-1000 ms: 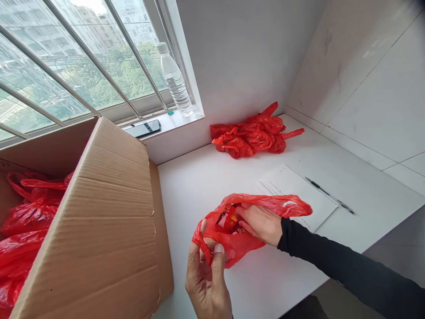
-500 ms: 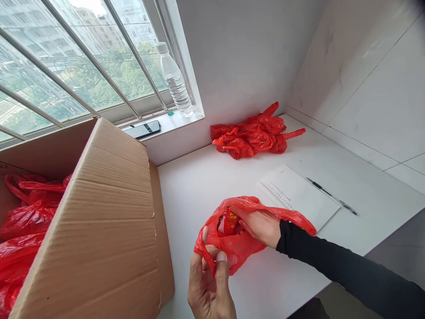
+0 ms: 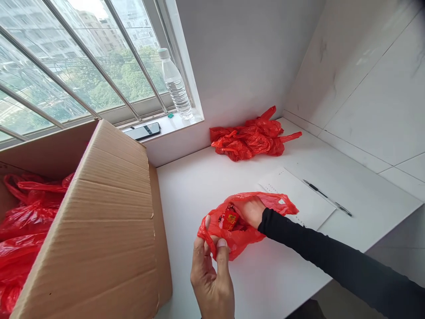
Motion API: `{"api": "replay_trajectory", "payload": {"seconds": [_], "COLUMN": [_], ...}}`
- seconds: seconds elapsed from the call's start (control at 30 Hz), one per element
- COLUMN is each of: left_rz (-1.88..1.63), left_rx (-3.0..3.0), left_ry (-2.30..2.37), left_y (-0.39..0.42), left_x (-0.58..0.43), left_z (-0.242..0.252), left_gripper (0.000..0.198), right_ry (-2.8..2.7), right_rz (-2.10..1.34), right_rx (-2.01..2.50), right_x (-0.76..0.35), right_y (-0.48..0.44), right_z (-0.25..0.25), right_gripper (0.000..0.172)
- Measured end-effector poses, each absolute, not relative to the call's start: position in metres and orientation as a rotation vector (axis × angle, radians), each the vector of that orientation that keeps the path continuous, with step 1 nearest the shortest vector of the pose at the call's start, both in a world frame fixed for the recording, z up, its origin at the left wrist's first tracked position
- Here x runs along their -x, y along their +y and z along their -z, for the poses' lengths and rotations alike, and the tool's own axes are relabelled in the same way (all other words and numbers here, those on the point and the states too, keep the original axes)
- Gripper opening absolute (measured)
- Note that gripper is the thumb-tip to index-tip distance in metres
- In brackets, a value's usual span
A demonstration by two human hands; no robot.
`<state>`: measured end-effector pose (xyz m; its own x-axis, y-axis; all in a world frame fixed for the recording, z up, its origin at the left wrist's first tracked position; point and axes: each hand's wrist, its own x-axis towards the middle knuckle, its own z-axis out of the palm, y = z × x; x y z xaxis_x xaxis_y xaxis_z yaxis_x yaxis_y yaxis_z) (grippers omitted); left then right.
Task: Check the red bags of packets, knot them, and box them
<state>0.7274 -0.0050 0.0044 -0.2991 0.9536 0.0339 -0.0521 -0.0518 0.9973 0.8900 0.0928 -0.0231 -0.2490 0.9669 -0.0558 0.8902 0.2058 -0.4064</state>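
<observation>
My left hand pinches a handle of a red plastic bag at its near left side, thumb and fingers closed on the film. Deep in the bag's mouth is my right hand, its fingers hidden inside the bag. Just left of those fingers, small red wrapped packets with gold print show within the bag. Whether the right hand grips any of them cannot be seen. The bag rests on the white table, its far right edge lying over part of a sheet of paper.
An open cardboard box with red bags inside stands at left. Crumpled red bags lie against the back wall. A pen lies beside the paper. A water bottle and a phone are on the windowsill.
My right hand has gone deeper into the bag, and its fingers are now out of sight. The bag's right edge has drawn in to the left. The left hand keeps its hold.
</observation>
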Motion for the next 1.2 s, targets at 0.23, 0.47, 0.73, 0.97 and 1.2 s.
{"api": "replay_trajectory", "payload": {"seconds": [0.23, 0.47, 0.73, 0.97, 1.2], "left_rz": [-1.536, -1.561, -1.567, -1.596, -1.589], "left_rx": [-1.059, -1.013, -1.053, -1.050, -1.089], "left_ry": [1.339, 1.405, 1.388, 1.355, 1.343], "left_y": [-0.006, -0.005, -0.009, -0.013, -0.017], "left_x": [-0.719, -0.716, -0.714, -0.716, -0.718], "left_z": [0.003, -0.001, -0.005, -0.006, -0.007], "left_gripper": [0.020, 0.037, 0.041, 0.020, 0.021], "right_ry": [-2.244, -2.175, -2.179, -2.251, -2.288], "right_rz": [-0.448, -0.414, -0.417, -0.438, -0.589], "right_rx": [1.762, 1.826, 1.893, 1.928, 1.773], "right_x": [-0.900, -0.897, -0.896, -0.900, -0.888], "right_y": [0.087, 0.079, 0.077, 0.071, 0.065], "right_z": [0.023, 0.014, 0.006, 0.009, 0.015], "right_gripper": [0.025, 0.040, 0.045, 0.048, 0.029]}}
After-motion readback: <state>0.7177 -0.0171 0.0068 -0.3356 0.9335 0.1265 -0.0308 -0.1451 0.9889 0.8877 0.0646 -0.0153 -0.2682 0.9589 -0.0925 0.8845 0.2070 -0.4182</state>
